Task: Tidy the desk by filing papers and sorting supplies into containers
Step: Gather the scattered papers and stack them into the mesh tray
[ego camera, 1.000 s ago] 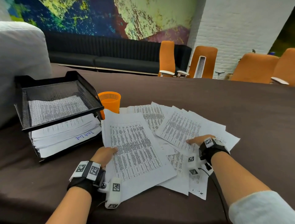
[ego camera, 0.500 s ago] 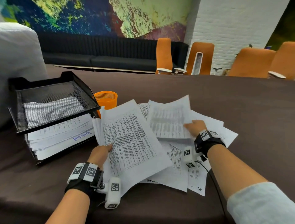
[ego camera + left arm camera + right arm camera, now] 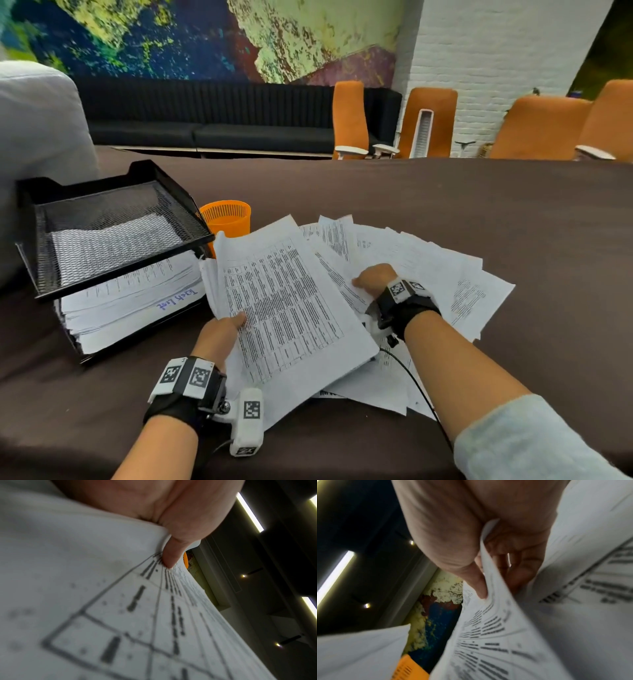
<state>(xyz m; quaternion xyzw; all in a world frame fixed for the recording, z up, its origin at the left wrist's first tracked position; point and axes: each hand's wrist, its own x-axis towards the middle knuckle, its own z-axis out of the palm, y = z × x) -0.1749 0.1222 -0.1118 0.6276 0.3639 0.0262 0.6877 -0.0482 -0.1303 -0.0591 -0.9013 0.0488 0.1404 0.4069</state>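
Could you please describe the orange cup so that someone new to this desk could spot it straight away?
Start at the black two-tier mesh paper tray on the left of the brown desk. Just past its right corner stands a small orange slotted plastic cup, behind the spread white printed sheets. It is the only orange thing on the desk.

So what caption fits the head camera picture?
Two hands, left hand and right hand, gather printed papers beside a black mesh tray.

Light: even, moderately bright; ceiling strip lights (image 3: 249,511) glare in both wrist views.
Blur: printed sheets (image 3: 120,615) soft at close range.
Distortion: head view edges curve.
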